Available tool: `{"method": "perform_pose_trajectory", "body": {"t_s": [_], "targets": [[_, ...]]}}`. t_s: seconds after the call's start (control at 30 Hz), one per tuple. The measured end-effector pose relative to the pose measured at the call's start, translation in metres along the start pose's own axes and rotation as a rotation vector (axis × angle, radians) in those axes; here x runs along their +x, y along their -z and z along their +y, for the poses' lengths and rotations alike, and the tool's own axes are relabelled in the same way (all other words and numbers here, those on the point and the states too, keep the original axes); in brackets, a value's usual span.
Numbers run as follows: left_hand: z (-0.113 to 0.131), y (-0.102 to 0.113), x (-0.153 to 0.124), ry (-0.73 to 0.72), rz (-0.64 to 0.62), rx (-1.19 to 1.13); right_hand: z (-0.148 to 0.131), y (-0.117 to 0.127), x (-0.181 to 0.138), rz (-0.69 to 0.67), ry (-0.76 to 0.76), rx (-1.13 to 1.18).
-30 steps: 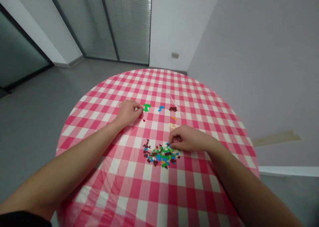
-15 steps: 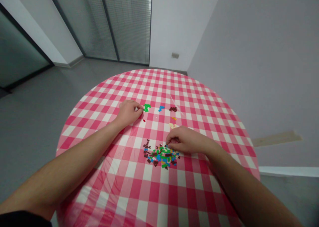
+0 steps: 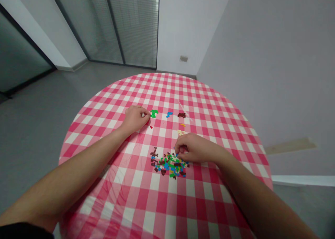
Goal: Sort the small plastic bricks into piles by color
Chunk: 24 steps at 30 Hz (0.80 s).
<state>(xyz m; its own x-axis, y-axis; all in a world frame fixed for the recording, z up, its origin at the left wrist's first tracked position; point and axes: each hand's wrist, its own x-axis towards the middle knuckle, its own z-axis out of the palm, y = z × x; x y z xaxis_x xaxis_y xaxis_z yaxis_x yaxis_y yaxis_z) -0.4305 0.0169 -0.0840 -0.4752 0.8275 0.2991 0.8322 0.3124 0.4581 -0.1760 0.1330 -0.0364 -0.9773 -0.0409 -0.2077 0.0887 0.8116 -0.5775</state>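
My left hand (image 3: 135,117) rests on the tablecloth with thumb and forefinger pinched, right beside a small group of green toy bricks (image 3: 154,113). Whatever its fingertips may hold is hidden. My right hand (image 3: 195,147) curls over the far right side of a mixed pile of small toy bricks (image 3: 167,165) in brown, green, blue and other colours. Its fingers are bent in among the pieces, and I cannot make out what is between them. Just beyond that hand lie a few cream bricks (image 3: 181,132), partly covered by it.
Farther back sit blue bricks (image 3: 169,114), dark brown bricks (image 3: 181,115) and yellow pieces (image 3: 182,125). One red piece (image 3: 151,127) lies nearer the left hand. All are on a round table with a red-and-white checked cloth (image 3: 162,204). A wall (image 3: 282,74) stands to the right.
My right hand has shifted very slightly over the pile, and a few bricks by its fingertips have moved. The left hand stays in place.
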Motion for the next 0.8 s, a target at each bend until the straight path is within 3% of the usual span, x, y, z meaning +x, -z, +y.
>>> {"method": "perform_pose_trajectory", "body": {"t_s": [0.2,0.4,0.6,0.67,0.8], "targets": [[0.001,0.000,-0.001,-0.001,0.020,-0.005,-0.003,0.001,-0.001,0.004,-0.012,0.091],[0.001,0.001,-0.001,-0.007,0.006,-0.014,0.006,-0.001,0.001,0.266,-0.093,0.430],[0.007,0.002,-0.004,-0.003,0.059,-0.056,0.012,-0.002,0.007,0.547,-0.190,0.572],[0.014,0.002,-0.008,-0.068,0.097,-0.097,0.013,-0.002,0.009,0.589,-0.200,0.603],[0.038,0.002,-0.024,-0.333,0.140,-0.205,0.015,-0.005,0.013,0.594,-0.223,0.659]]}}
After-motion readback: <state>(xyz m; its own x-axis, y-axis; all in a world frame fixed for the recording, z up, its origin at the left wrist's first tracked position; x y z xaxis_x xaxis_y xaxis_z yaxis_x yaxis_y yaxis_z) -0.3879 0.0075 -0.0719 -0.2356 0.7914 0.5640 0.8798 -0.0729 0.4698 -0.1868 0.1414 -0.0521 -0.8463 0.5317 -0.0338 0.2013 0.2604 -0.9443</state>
